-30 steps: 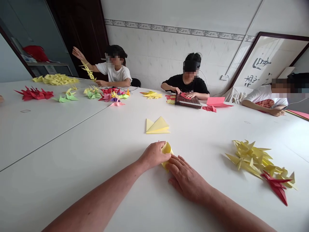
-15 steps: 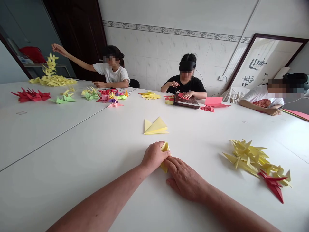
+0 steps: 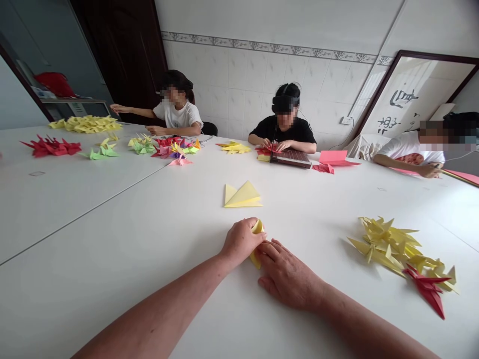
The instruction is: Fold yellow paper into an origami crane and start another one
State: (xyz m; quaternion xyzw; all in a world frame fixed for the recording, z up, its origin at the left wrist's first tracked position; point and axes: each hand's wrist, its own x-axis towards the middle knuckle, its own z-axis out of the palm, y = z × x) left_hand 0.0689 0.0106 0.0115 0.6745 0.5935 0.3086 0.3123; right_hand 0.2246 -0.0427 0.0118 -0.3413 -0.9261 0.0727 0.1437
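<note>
A small folded yellow paper [image 3: 258,227] stands between my hands near the middle of the white table [image 3: 149,249]. My left hand [image 3: 243,242] is closed on its left side, thumb and fingers pinching it. From the right, my right hand [image 3: 284,271] presses its fingertips against the paper's lower right edge, with its thumb apart on the table. Part of the paper is covered by the fingers. Just beyond my hands lies another folded yellow paper [image 3: 245,195], touched by neither hand.
At the right lies a pile of yellow paper cranes [image 3: 389,244] with a red one [image 3: 428,289]. Colourful cranes [image 3: 175,148] and a yellow heap [image 3: 88,123] lie far left. Three people sit across, one at a paper cutter [image 3: 291,158].
My hands have barely moved on the paper. At far left, a person's raised arm has come down and the lifted yellow cranes are lower. The middle person's hands have shifted left at the cutter.
</note>
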